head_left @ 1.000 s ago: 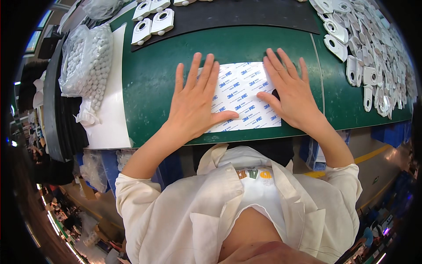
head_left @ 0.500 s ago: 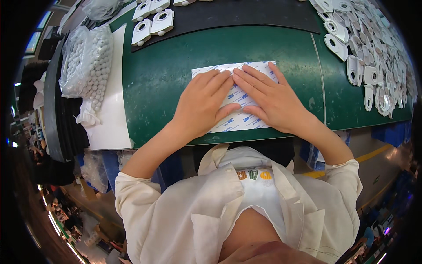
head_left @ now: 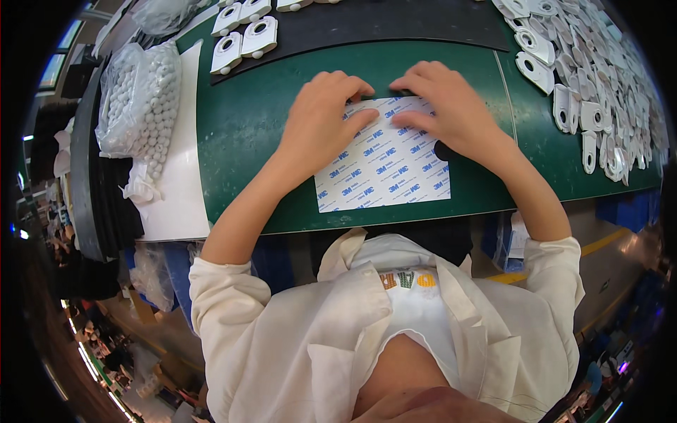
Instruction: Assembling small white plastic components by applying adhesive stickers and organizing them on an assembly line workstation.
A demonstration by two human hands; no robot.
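Near on the green table (head_left: 247, 134), the printed sheet (head_left: 384, 169) seems light, flexible, easily creased (best held by far corners); left hand (head_left: 319, 121) and right hand (head_left: 455, 113) arch at its far edge, unclenched

Bench (head_left: 240, 141): green top, surface scuffed and specked with white, viewed from its near side. A pale line (head_left: 506, 92) crosses it from far to near, right of centre. Directly on the top: at the centre, close to the near edge, one sheet (head_left: 384, 169), white with blue print, lying flat; on the far side, a black mat (head_left: 388, 25); at left, a white board (head_left: 185, 201); at right, a heap of white parts (head_left: 606, 92), overlapping.
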